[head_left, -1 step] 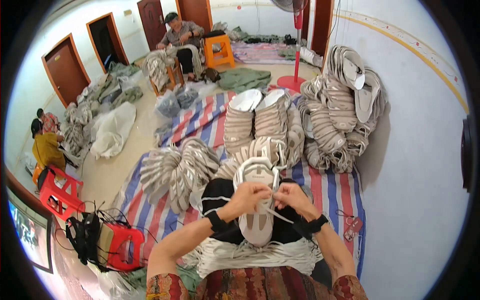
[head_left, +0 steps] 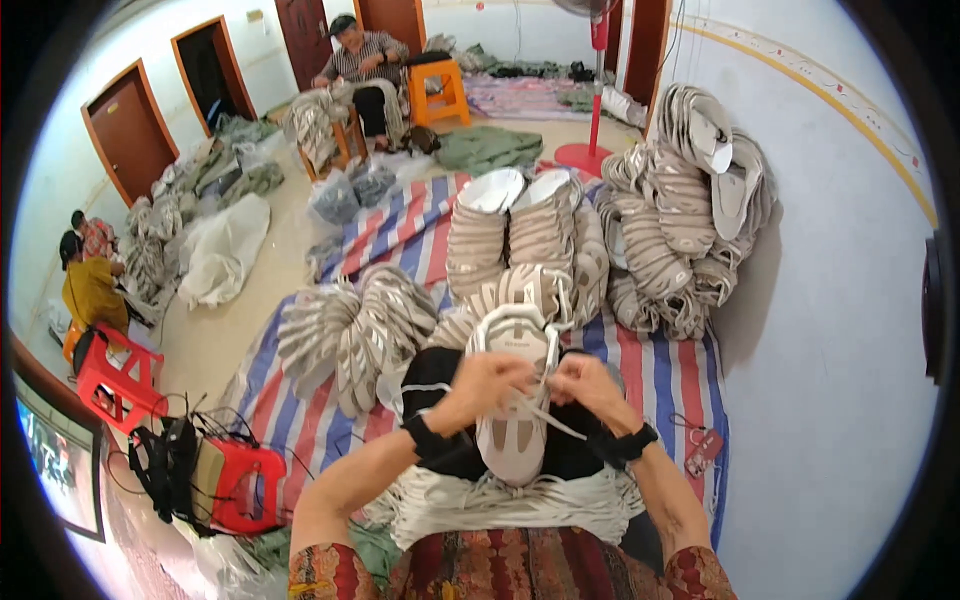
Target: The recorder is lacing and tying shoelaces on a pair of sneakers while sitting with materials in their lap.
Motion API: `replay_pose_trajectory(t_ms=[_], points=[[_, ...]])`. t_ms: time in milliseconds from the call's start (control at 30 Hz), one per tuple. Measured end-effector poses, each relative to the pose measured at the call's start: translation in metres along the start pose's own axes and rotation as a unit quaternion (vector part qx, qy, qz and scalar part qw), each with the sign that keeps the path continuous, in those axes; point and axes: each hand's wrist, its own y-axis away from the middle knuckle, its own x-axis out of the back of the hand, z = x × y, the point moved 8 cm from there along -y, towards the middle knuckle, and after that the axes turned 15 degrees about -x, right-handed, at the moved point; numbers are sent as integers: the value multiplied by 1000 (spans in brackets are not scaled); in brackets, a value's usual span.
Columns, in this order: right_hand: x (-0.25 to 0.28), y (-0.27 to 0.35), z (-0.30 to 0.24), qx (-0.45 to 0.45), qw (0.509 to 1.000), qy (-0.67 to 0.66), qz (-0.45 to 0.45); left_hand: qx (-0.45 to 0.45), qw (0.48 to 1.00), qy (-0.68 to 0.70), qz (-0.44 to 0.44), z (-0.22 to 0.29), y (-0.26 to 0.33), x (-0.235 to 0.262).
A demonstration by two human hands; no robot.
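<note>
A beige and white shoe upper (head_left: 512,455) lies across my lap with its toe toward me and its collar away. My left hand (head_left: 490,386) is at the left of its lacing, fingers closed on the white shoelace (head_left: 556,424); motion blurs the fingertips. On the other side, my right hand (head_left: 590,386) pinches the lace close to the eyelets. One lace length trails down to the right below my hands. A thick bundle of white laces (head_left: 480,510) rests across my lap, nearer my body than the shoe upper.
Nested stacks of shoe uppers (head_left: 478,245) stand ahead on a striped sheet (head_left: 395,225), with a fanned pile (head_left: 355,330) to the left. More uppers (head_left: 685,205) lean against the right wall. Red stools (head_left: 245,485) are at left. Other people (head_left: 362,65) sit farther off.
My left hand has shifted slightly and is now blurred. The right hand stays by the eyelets at the lace. The whole view has shifted a little.
</note>
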Motion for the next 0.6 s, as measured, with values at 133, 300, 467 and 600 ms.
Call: replay_pose_trajectory(t_ms=[133,300,467,600], points=[[-5,34,-77,246,898,269,246,-54,981,-62,174,5,19,77],[-71,25,-87,349,876,295,153,-4,990,-88,110,-19,41,65],[-77,6,-69,277,897,318,132,-12,995,-64,80,-29,42,57],[-74,0,-67,228,917,316,80,1,998,-20,58,-37,42,55]])
